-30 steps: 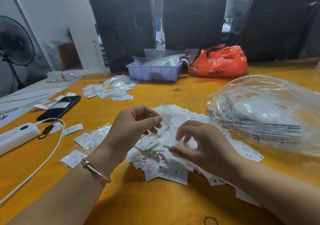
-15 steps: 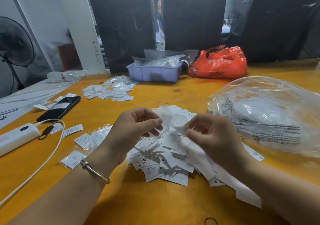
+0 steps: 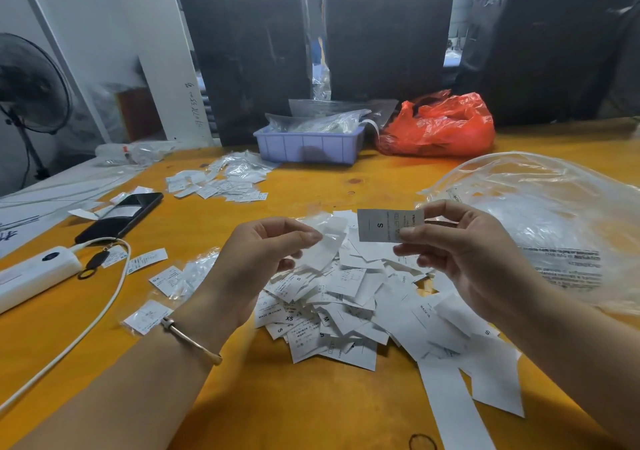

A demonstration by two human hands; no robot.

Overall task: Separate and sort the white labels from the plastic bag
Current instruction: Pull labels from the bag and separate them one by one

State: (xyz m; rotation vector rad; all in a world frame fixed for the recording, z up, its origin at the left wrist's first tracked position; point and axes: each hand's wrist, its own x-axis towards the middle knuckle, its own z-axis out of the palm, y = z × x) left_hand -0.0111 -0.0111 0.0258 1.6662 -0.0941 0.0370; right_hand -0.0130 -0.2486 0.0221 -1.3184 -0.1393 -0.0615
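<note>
Your right hand (image 3: 464,255) pinches a white "S" label (image 3: 389,225) above the label pile (image 3: 346,304), printed face toward you; your left hand (image 3: 259,259) pinches a small clear sleeve (image 3: 327,241) beside it.

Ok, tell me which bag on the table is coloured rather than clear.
The red bag at the far edge, right of the lilac tray. The big bag by the right hand is clear.
</note>
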